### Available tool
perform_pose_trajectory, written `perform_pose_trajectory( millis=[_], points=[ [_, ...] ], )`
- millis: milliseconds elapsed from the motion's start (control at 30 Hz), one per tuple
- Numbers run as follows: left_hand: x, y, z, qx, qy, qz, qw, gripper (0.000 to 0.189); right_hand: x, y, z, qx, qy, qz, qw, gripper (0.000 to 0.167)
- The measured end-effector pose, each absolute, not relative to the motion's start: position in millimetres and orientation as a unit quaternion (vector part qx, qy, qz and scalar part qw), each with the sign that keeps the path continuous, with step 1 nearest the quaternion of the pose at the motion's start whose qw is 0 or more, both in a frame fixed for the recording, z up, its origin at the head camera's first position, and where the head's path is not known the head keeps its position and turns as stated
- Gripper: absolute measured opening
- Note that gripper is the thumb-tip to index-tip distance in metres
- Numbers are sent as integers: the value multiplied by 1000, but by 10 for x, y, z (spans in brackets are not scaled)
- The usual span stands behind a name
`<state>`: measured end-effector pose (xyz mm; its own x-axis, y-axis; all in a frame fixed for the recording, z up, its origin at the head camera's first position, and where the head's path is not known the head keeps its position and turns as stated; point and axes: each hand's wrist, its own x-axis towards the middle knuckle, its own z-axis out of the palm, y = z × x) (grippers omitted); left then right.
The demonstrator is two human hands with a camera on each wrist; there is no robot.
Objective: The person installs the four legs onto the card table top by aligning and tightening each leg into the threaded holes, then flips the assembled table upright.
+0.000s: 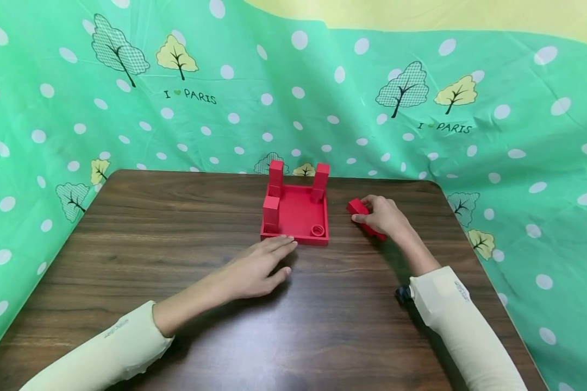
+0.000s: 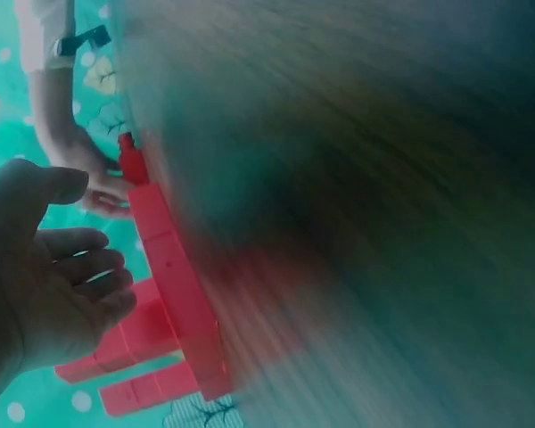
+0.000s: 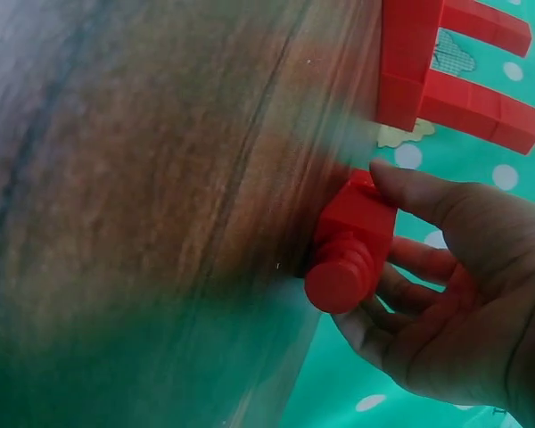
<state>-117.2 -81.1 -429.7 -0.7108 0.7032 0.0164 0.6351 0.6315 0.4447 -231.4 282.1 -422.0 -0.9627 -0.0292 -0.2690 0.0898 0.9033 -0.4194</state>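
A shallow red square base [image 1: 300,210] lies on the table like an upturned small tabletop. Red square legs stand at three corners: the back left leg [image 1: 276,176], the back right leg [image 1: 320,182] and the front left leg [image 1: 271,214]. A round threaded socket [image 1: 317,231] shows at the front right corner. My left hand [image 1: 259,269] has straight fingers, their tips at the base's near edge. To the right of the base, my right hand [image 1: 386,217] pinches a loose red leg [image 3: 357,218] that lies along the table; its round threaded end [image 3: 336,283] points toward me.
The dark wood-grain table [image 1: 151,228] reaches back to a green dotted curtain [image 1: 323,108] printed with trees. A dark band [image 1: 404,295] is at the right wrist.
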Motion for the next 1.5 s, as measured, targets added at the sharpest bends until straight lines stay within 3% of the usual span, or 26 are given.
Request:
perform_pose_trajectory(
  millis=[233,733,967,1500],
  points=[
    [-1207,-600,-4392,383,905,147,114,81,-2292,2799,-4252,1,963,-251,99,55],
    [-1299,-406,-4480,356,923,94,110,83,-2143,2607,-4149,-34,867,-493,-65,49],
    [-1356,-371,-4500,345,927,94,111,84,-2074,2456,-4185,-84,784,-612,-63,49],
    [-1365,-350,-4429,342,928,87,117,84,-2012,2239,-4332,-150,773,-616,2,54]
  ],
)
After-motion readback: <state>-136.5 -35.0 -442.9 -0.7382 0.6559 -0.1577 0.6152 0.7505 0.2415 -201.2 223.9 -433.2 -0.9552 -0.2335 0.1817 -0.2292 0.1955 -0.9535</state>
